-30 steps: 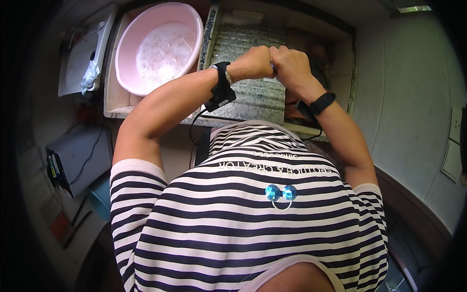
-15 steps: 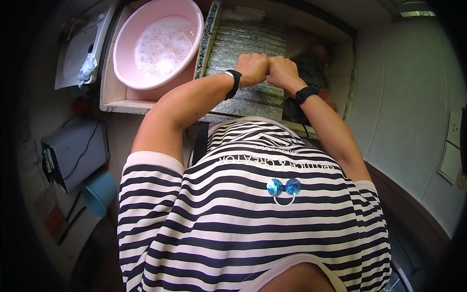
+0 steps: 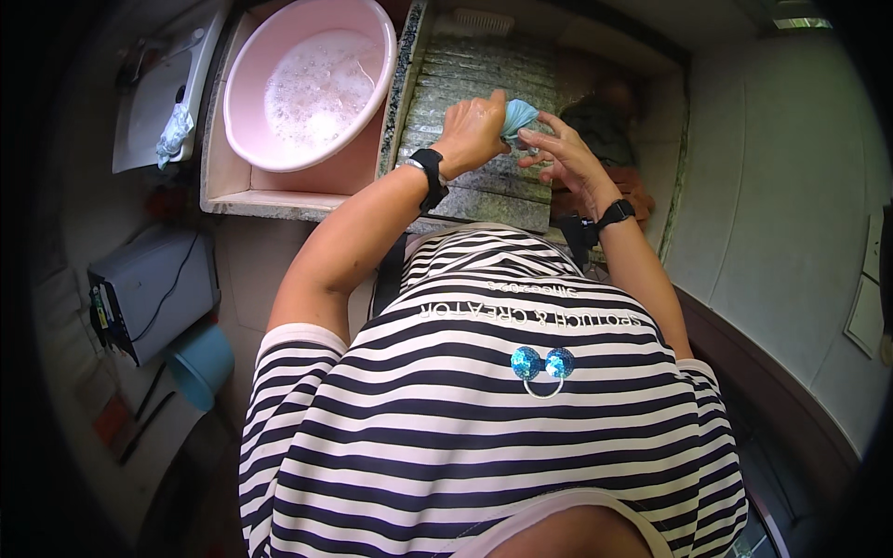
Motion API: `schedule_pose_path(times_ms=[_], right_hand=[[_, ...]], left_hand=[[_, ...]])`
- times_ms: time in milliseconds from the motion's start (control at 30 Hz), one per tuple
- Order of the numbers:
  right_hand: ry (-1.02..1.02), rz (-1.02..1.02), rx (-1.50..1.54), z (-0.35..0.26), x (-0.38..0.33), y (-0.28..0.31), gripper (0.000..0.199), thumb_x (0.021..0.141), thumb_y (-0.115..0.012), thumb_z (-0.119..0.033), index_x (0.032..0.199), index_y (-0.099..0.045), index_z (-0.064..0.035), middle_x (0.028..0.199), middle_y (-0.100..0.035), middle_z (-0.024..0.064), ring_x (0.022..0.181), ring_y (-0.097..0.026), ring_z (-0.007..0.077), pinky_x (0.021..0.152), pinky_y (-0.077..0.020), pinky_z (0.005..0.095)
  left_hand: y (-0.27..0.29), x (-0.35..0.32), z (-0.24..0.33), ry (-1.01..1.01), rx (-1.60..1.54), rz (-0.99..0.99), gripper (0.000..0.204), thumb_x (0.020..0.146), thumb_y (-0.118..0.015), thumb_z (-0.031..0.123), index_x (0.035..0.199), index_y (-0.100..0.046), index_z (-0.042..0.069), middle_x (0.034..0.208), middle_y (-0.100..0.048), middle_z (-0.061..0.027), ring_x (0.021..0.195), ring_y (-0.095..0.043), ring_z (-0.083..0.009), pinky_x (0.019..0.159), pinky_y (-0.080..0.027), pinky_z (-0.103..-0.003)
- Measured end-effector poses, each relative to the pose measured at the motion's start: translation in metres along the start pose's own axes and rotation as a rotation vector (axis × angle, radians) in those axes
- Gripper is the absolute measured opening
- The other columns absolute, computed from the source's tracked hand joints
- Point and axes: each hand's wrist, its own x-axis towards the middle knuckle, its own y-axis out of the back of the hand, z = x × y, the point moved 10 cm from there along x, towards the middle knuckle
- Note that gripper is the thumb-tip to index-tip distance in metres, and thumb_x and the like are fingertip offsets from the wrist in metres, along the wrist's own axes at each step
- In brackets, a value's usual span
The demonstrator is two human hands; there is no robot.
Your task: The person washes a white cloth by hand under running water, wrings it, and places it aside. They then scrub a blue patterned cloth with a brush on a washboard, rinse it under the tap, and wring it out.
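Ribbed washboard [image 3: 484, 84], small, seemingly wet blue cloth [image 3: 517, 115]

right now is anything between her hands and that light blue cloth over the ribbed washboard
Nothing visible. The left hand already grips the light blue cloth, and the right hand has its fingertips on it from the other side, above the ribbed washboard. The pink basin sits off to the left.
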Motion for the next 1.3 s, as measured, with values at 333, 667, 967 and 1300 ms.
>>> schedule_pose_path(times_ms=[333,667,967,1300], right_hand=[[0.598,0.145,0.264,-0.074,-0.037,0.054,0.019,0.089,-0.074,0.002,0.108,-0.07,0.0013,0.088,-0.067,0.001,0.069,-0.056,0.0062,0.062,-0.0437,0.0203],[0.88,0.166,0.331,-0.137,-0.122,0.095,0.012,0.101,-0.064,-0.004,0.113,-0.064,-0.0042,0.114,-0.07,0.014,0.107,-0.066,0.0224,0.092,-0.0542,0.0343],[0.853,-0.243,0.233,-0.158,-0.103,0.023,0.007,0.103,-0.059,-0.006,0.11,-0.061,-0.0049,0.122,-0.069,0.0189,0.12,-0.065,0.0279,0.107,-0.0494,0.0419],[1.002,-0.179,0.035,-0.198,-0.107,0.064,0.008,0.099,-0.066,-0.004,0.106,-0.068,-0.0063,0.112,-0.073,0.0072,0.104,-0.067,0.0128,0.094,-0.0541,0.0277]], left_hand=[[0.008,0.007,0.002,0.355,-1.217,-0.109,0.054,0.109,-0.049,0.045,0.11,-0.066,-0.006,0.087,-0.071,-0.0121,0.064,-0.069,-0.0173,0.056,-0.058,-0.03],[0.02,-0.003,-0.065,0.608,-1.549,0.278,0.035,0.092,-0.078,0.012,0.114,-0.057,-0.004,0.111,-0.066,-0.0192,0.103,-0.069,-0.0316,0.08,-0.065,-0.052],[0.083,-0.027,-0.005,0.269,-0.216,0.373,0.075,0.072,-0.092,0.024,0.14,-0.061,0.014,0.154,-0.032,-0.0212,0.135,-0.044,-0.0369,0.11,-0.045,-0.048],[0.123,-0.006,0.075,-0.022,-0.601,0.344,0.023,0.083,-0.086,0.013,0.09,-0.068,0.0,0.076,-0.067,-0.0015,0.071,-0.058,-0.0079,0.064,-0.047,-0.027]])
